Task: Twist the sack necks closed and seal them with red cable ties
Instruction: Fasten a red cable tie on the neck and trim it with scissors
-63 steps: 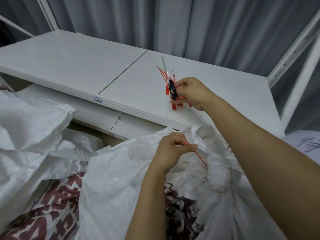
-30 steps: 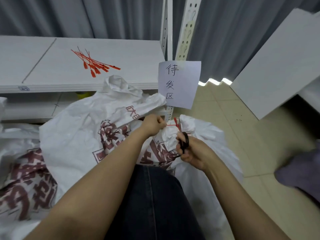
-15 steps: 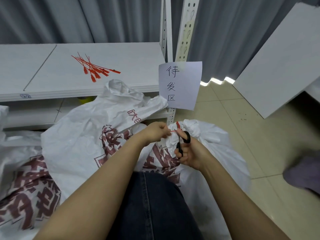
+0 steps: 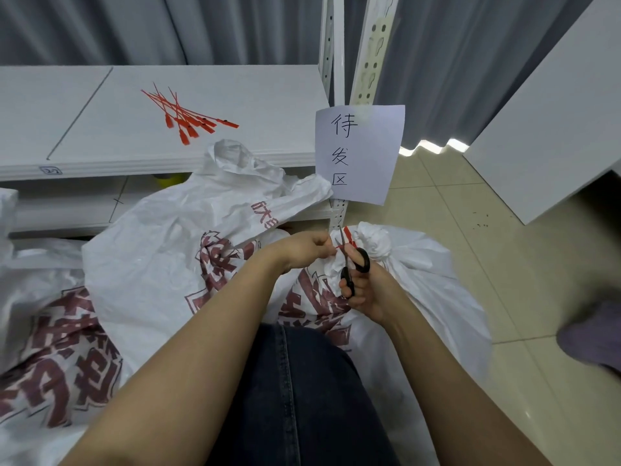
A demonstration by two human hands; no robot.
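Head view: a person's left hand (image 4: 307, 247) pinches a red cable tie's (image 4: 340, 247) tail taut at the twisted sack neck (image 4: 374, 242) so the black scissors (image 4: 353, 267), gripped in the right hand (image 4: 368, 290), can trim it.

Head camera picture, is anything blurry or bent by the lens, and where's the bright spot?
Head view: the purple shape at the right edge is smeared; the shelf upright and white board lean from wide-angle distortion; light glares under the curtain hem; scissors stay sharp.
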